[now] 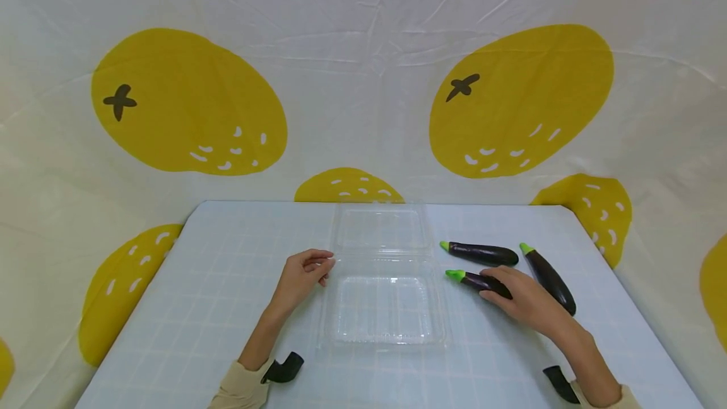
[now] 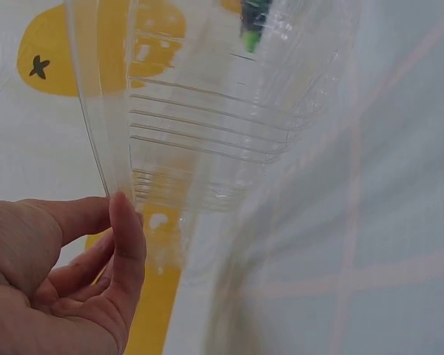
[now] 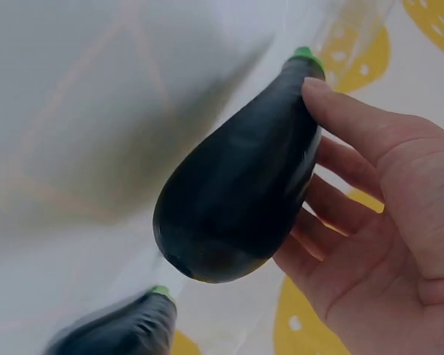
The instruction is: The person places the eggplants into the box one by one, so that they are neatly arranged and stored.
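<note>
A clear plastic clamshell container (image 1: 382, 308) lies with its lid (image 1: 382, 229) folded back on the table. At its left edge my left hand (image 1: 303, 273) pinches the rim between thumb and fingertip; the left wrist view shows the same hand (image 2: 81, 274) on the container's rim (image 2: 107, 126). To the right of the container my right hand (image 1: 528, 298) grips an eggplant (image 1: 477, 280), dark purple with a green stem end. Thumb and fingers of that hand (image 3: 385, 200) lie along the sides of the eggplant (image 3: 237, 177) in the right wrist view.
Behind the held one lies a second eggplant (image 1: 483, 253). A third eggplant (image 1: 549, 278) rests slanted to the right of my right hand. The table (image 1: 227, 251) has a pale checked cloth, and a white curtain (image 1: 358, 100) with yellow fruit prints hangs behind it.
</note>
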`<state>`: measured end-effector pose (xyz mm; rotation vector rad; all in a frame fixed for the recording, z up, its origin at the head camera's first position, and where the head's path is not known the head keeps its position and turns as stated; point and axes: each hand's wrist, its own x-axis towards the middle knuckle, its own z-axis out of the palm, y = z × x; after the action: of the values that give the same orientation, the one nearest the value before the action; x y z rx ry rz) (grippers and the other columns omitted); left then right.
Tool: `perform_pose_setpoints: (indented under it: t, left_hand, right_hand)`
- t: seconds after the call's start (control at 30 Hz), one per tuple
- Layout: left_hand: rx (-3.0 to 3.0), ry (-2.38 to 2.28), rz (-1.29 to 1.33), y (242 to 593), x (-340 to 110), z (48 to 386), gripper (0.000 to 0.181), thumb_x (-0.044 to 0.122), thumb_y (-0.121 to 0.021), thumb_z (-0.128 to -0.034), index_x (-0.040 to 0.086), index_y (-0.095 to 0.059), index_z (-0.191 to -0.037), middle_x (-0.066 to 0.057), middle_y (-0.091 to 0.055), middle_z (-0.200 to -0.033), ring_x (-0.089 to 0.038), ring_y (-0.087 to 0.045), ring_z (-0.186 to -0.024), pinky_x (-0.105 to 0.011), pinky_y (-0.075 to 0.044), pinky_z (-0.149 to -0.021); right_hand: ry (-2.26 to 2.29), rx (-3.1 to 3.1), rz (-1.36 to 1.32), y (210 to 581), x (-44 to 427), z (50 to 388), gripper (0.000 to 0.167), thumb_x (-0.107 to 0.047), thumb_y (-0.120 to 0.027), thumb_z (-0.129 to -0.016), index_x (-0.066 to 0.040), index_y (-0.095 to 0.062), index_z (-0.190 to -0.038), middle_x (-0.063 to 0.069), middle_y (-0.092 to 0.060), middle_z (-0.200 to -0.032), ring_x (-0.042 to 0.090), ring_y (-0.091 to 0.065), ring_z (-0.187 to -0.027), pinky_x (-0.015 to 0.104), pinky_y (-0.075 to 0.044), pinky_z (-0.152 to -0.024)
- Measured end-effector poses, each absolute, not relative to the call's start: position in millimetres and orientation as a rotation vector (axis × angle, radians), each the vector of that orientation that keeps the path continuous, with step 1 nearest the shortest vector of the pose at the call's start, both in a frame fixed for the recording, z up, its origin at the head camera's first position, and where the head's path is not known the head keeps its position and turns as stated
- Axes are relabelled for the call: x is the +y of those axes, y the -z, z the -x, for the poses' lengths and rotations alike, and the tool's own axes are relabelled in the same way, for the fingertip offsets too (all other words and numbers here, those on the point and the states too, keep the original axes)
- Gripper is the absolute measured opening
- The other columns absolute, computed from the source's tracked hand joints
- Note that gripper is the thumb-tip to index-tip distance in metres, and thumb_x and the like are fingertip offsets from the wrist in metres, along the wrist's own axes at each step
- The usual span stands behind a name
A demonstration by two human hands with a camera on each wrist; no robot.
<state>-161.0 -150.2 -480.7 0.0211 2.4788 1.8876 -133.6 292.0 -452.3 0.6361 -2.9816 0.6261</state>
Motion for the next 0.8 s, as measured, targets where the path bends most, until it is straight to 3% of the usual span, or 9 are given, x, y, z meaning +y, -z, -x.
perform_pose_setpoints:
  t: [0.57, 0.8]
  left_hand:
    - [2.447, -1.929, 0.009, 483.4, -150.0, 161.0, 0.025, 0.013, -0.076, -0.0951, -0.002, -0.072, -0.115, -0.021, -0.072, -0.096, -0.02, -0.064, -0.065, -0.023, -0.057, -0.062]
    - [2.447, -1.919, 0.011, 482.8, -150.2, 161.7, 0.025, 0.013, -0.075, -0.0953, -0.002, -0.072, -0.115, -0.02, -0.072, -0.096, -0.021, -0.064, -0.065, -0.023, -0.057, -0.062]
  right_hand:
    - [-0.556, -2.836, -0.736, 415.0, 291.6, 137.9, 0.04, -0.019, -0.084, -0.087, -0.003, -0.07, -0.122, 0.015, -0.072, -0.116, 0.025, -0.066, -0.095, 0.046, -0.056, -0.077]
    - [-0.555, -2.868, -0.728, 406.0, 278.1, 138.5, 0.04, -0.02, -0.081, -0.09, -0.004, -0.07, -0.125, 0.017, -0.07, -0.12, 0.027, -0.066, -0.098, 0.045, -0.057, -0.076]
